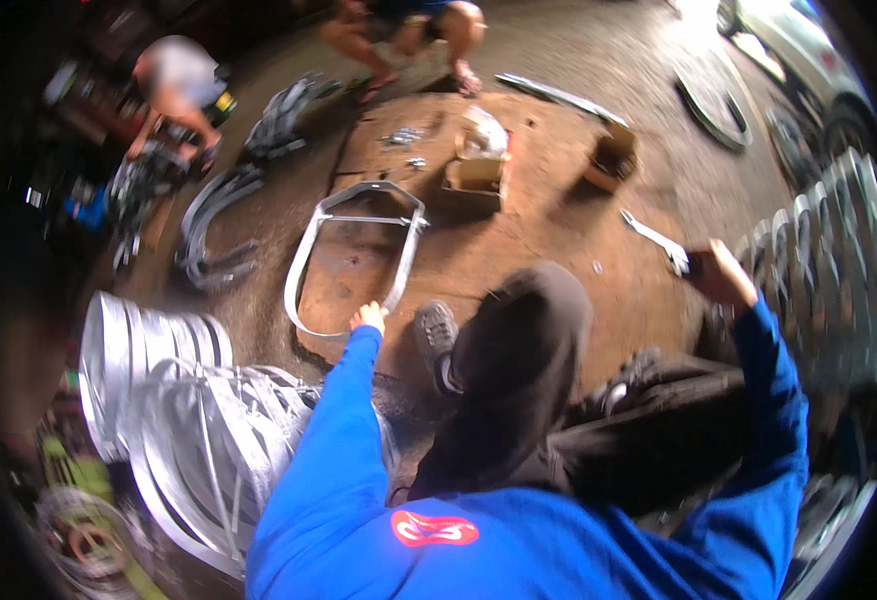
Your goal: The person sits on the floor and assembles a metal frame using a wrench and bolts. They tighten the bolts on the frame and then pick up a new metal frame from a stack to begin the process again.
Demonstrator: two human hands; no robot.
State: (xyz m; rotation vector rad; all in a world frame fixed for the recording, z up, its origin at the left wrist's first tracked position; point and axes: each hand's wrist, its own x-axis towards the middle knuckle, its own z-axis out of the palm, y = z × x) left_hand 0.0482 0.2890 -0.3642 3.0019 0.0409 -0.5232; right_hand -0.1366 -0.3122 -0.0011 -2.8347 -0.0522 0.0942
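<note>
In front of me on the left, a U-shaped metal bracket point(303, 262) rests on a brown board, its angled end away from me and a thin crossbar near that end. My left hand point(368, 317) is closed on its rounded near end. Out to the right, my right hand point(723, 275) is closed round the near end of a silver wrench point(658, 238). The wrench points away from me and to the left, above the board. My fingers partly hide its dark near end.
Open cardboard boxes point(476, 178) and small metal fittings point(403, 136) lie on the board point(548, 230). Finished-looking metal hoops point(208, 455) stack at left, more strips point(828, 250) at right. Two people point(180, 80) sit or crouch beyond. A car point(808, 50) stands far right.
</note>
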